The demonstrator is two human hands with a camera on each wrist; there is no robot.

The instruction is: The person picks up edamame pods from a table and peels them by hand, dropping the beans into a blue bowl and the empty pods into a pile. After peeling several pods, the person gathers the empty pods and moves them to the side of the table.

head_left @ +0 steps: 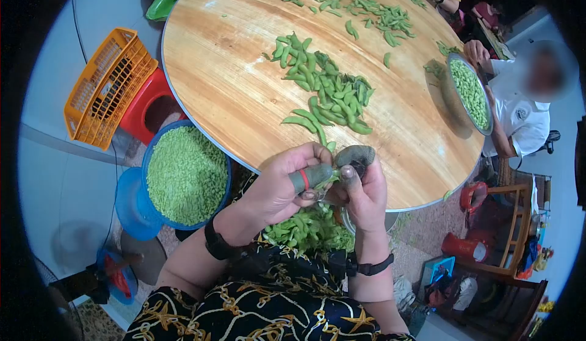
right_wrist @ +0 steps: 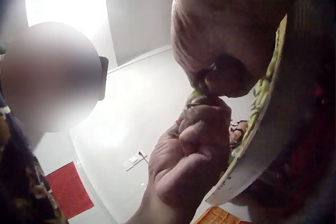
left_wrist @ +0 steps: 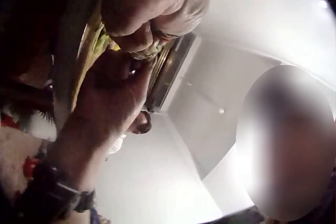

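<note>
Close over the table's near edge, both hands meet at a green soybean pod [head_left: 330, 180]. My left hand [head_left: 292, 179] pinches it from the left; a grey finger cover with a red band sits on one finger. From the other side my right hand [head_left: 365, 185] pinches the same pod between thumb and a finger in a dark grey cover. In both wrist views the fingers hide most of the pod. A pile of whole soybean pods [head_left: 326, 82] lies on the round wooden table [head_left: 213, 78] just beyond the hands. Green husks [head_left: 305, 228] are heaped below them.
A blue basin of shelled beans [head_left: 186, 176] stands at the left, beside a red stool [head_left: 143, 112] and an orange crate [head_left: 110, 88]. Across the table, a metal bowl of beans [head_left: 469, 94] is near a person in white [head_left: 519, 115]. More pods [head_left: 384, 17] are scattered further back.
</note>
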